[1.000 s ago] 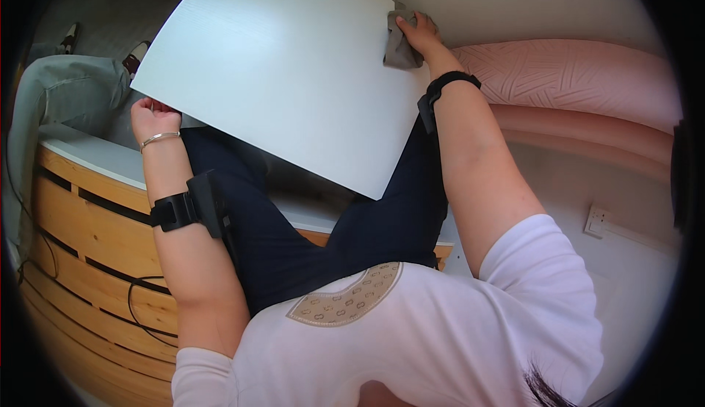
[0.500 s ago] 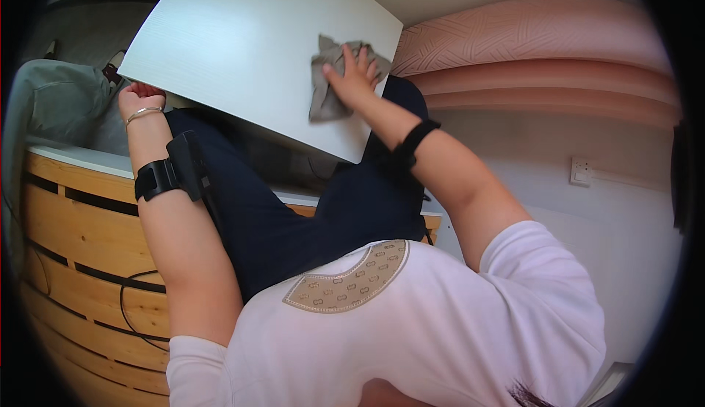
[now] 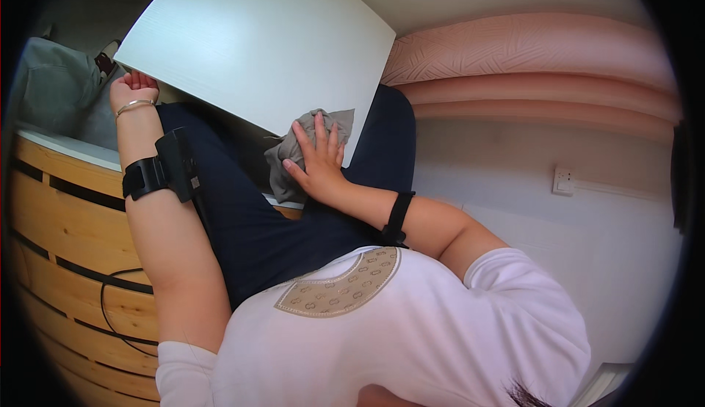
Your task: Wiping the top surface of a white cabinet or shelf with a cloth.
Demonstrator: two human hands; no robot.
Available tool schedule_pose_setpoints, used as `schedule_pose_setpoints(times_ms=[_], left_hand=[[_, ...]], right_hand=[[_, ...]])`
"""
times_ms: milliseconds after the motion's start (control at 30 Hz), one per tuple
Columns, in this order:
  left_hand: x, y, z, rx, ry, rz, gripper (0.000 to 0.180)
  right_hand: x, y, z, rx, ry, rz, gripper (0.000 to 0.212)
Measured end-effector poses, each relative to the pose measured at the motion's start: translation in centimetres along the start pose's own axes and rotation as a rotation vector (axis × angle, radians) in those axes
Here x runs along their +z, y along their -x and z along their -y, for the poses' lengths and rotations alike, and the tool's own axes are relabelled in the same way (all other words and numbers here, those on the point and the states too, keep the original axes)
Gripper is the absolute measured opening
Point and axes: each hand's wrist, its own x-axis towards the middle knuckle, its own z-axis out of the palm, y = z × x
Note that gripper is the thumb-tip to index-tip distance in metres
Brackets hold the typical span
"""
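Observation:
A white, faintly grained tabletop [image 3: 257, 44] slants in front of me, over my knees. My right hand [image 3: 319, 161] lies flat with fingers spread on a crumpled grey cloth [image 3: 339, 122], at the tabletop's near right corner. Part of the cloth hangs past the near edge. At the near left corner, my left hand [image 3: 134, 93] is closed, its fingers curled against the edge. The tips of those fingers are partly hidden by the board.
Slatted light-wood furniture [image 3: 73, 216] with a black cable [image 3: 106, 308] lies to the left. Beyond it rests a grey-green fabric item [image 3: 55, 84]. Pink patterned padding [image 3: 529, 47] runs along the right, above a white wall with a socket [image 3: 563, 182].
My right hand has drawn the grey cloth toward me and slightly left, from the right part of the tabletop to its near edge. The left hand keeps its place at the corner.

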Motion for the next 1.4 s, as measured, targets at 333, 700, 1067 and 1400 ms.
schedule_pose_setpoints(times_ms=[333,700,1067,1400], left_hand=[[-0.1,-0.5,-0.1,0.033,-0.010,-0.065,0.011],[0.6,2.0,0.2,0.093,0.016,-0.095,0.008],[0.9,3.1,0.6,0.096,-0.004,-0.048,0.009],[-1.1,-0.1,-0.3,0.079,0.016,0.005,0.015]], right_hand=[[-2.0,-6.4,-1.7,-0.147,0.083,-0.129,0.056],[-9.8,-25.3,-1.6,-0.056,0.258,-0.181,0.059],[-12.4,-40.2,-8.9,0.034,0.044,-0.132,0.057],[-11.1,-34.2,-12.9,0.144,-0.131,-0.134,0.065]])
